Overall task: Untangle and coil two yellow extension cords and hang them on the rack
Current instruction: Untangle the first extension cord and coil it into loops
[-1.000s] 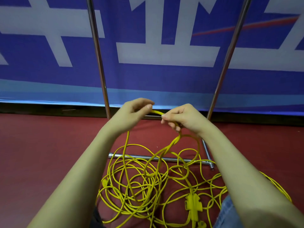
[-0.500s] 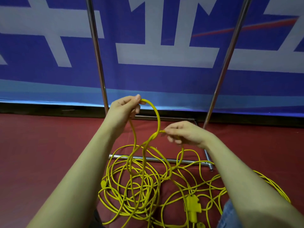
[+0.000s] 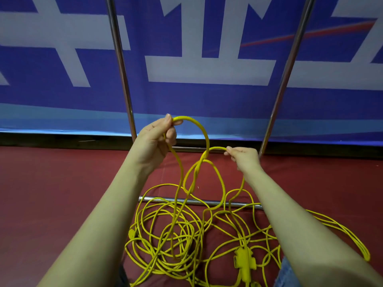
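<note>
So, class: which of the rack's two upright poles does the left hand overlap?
The left pole; the left hand overlaps its base, while the right pole stands clear.

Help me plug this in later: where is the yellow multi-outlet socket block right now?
In the head view the socket block lies on the red floor at lower right of centre, amid the tangled cords, just inside the right forearm.
</note>
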Demonstrator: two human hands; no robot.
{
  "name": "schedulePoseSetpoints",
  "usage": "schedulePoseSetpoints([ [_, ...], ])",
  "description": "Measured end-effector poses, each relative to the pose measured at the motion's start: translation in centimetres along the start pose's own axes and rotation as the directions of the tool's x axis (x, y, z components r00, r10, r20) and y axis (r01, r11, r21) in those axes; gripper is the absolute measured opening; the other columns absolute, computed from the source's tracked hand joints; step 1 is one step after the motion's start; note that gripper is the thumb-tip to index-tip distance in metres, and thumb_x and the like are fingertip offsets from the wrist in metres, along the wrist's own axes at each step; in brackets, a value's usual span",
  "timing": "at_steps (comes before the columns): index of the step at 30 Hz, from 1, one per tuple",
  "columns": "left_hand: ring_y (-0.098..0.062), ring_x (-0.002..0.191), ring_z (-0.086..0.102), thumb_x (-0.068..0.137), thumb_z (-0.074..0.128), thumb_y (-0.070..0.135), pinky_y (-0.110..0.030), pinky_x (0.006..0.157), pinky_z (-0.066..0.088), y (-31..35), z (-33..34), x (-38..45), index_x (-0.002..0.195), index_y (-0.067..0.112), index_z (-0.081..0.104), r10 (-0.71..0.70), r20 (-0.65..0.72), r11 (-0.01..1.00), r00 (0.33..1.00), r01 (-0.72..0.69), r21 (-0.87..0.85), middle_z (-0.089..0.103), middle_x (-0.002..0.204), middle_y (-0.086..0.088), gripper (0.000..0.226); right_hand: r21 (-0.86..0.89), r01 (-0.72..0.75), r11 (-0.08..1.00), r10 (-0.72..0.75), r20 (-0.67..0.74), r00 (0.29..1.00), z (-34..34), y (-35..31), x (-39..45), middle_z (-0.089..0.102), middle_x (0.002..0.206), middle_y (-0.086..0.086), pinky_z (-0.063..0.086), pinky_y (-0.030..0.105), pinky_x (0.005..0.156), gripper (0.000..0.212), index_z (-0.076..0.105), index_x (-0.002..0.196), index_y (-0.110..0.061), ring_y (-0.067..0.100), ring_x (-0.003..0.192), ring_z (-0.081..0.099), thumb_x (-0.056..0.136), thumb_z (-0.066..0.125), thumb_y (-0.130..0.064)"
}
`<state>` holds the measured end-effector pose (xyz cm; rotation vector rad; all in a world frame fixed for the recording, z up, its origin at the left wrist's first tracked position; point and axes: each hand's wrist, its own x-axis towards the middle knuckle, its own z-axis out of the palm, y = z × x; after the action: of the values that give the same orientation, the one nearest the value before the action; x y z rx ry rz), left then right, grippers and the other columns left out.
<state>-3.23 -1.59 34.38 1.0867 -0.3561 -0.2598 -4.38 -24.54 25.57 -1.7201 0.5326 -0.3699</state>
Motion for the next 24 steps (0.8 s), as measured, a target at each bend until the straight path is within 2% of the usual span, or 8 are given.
schedulePoseSetpoints([
  [5, -0.003, 0.043, 0.037, 0.082, 0.052, 0.034, -0.014, 0.048, 0.033, 0.1, 0.3, 0.1, 0.068, 0.015, 0.076, -0.009, -0.022, 0.998, 1.0, 0.008, -0.056, 0.044, 0.048, 0.011, 0.033, -0.034, -0.058, 0.998, 0.059, 0.009, 0.998, 0.7, 1.6, 0.6, 0.053, 0.052, -0.001, 0.033, 0.016, 0.05, 0.019, 0.067, 0.068, -0.008, 0.011, 0.053, 0.044, 0.087, 0.066, -0.011],
  [8, -0.002, 0.043, 0.036, 0.089, 0.051, 0.032, -0.014, 0.045, 0.032, -0.4, 0.3, 0.7, 0.081, 0.011, 0.07, -0.058, -0.057, 0.996, 0.997, 0.053, -0.077, 0.047, 0.052, 0.01, 0.029, -0.031, 0.059, 0.998, -0.051, 0.215, 0.975, 0.8, 0.7, -0.5, 0.066, 0.08, 0.002, 0.042, 0.01, 0.067, 0.006, 0.071, 0.088, -0.006, 0.006, 0.074, 0.056, 0.086, 0.066, -0.005],
  [10, -0.002, 0.042, 0.034, 0.097, 0.046, 0.03, -0.014, 0.046, 0.03, -0.7, 0.4, 1.0, 0.088, 0.01, 0.064, -0.09, -0.073, 0.995, 0.993, 0.086, -0.054, 0.049, 0.054, 0.011, 0.028, 0.016, 0.144, 0.989, -0.14, 0.358, 0.923, 1.1, -0.4, -1.3, 0.068, 0.094, 0.001, 0.041, 0.004, 0.078, 0.012, 0.071, 0.097, -0.01, 0.001, 0.085, 0.059, 0.09, 0.06, -0.008],
  [13, -0.002, 0.043, 0.035, 0.1, 0.045, 0.031, -0.015, 0.049, 0.028, -1.0, 0.4, 1.3, 0.09, 0.012, 0.064, -0.124, -0.114, 0.992, 0.986, 0.121, -0.039, 0.05, 0.057, 0.013, 0.028, 0.238, 0.027, 0.971, -0.161, 0.562, 0.811, 1.8, -2.1, -2.6, 0.072, 0.094, -0.001, 0.043, 0.019, 0.094, 0.027, 0.069, 0.092, -0.011, 0.011, 0.098, 0.063, 0.099, 0.044, -0.018],
  [16, -0.002, 0.043, 0.037, 0.1, 0.046, 0.032, -0.014, 0.049, 0.027, -1.0, 0.1, 1.6, 0.089, 0.014, 0.063, -0.124, -0.174, 0.991, 0.977, 0.113, -0.074, 0.051, 0.056, 0.013, 0.027, 0.287, -0.021, 0.958, -0.196, 0.705, 0.682, 2.2, -2.9, -3.6, 0.073, 0.085, 0.003, 0.048, 0.02, 0.086, 0.03, 0.065, 0.094, -0.005, 0.014, 0.089, 0.067, 0.1, 0.039, -0.019],
  [18, -0.001, 0.043, 0.039, 0.1, 0.046, 0.032, -0.013, 0.047, 0.028, -0.9, -0.4, 1.7, 0.089, 0.014, 0.063, -0.115, -0.218, 0.991, 0.969, 0.096, -0.097, 0.052, 0.056, 0.013, 0.027, 0.297, 0.041, 0.954, -0.249, 0.707, 0.662, 2.1, -3.0, -3.9, 0.071, 0.079, 0.003, 0.049, 0.021, 0.083, 0.02, 0.065, 0.094, -0.006, 0.015, 0.083, 0.067, 0.095, 0.048, -0.017],
  [21, -0.001, 0.045, 0.041, 0.1, 0.047, 0.03, -0.015, 0.048, 0.03, -0.7, -2.0, 1.9, 0.089, 0.013, 0.064, -0.148, -0.249, 0.989, 0.957, 0.14, -0.051, 0.054, 0.055, 0.013, 0.026, 0.323, 0.049, 0.945, -0.245, 0.602, 0.76, 1.5, -3.6, -3.6, 0.063, 0.064, -0.003, 0.052, 0.023, 0.068, 0.018, 0.065, 0.089, -0.006, 0.013, 0.061, 0.059, 0.095, 0.048, -0.009],
  [24, -0.005, 0.049, 0.046, 0.1, 0.046, 0.025, -0.018, 0.052, 0.032, -0.9, -3.4, 1.7, 0.088, 0.01, 0.066, -0.255, -0.242, 0.944, 0.936, 0.295, 0.149, 0.058, 0.06, 0.006, 0.027, 0.368, 0.058, 0.928, -0.252, 0.507, 0.824, 0.4, -5.0, -3.3, 0.054, 0.057, -0.004, 0.039, 0.021, 0.05, 0.021, 0.066, 0.09, -0.004, 0.01, 0.047, 0.044, 0.095, 0.046, -0.008],
])
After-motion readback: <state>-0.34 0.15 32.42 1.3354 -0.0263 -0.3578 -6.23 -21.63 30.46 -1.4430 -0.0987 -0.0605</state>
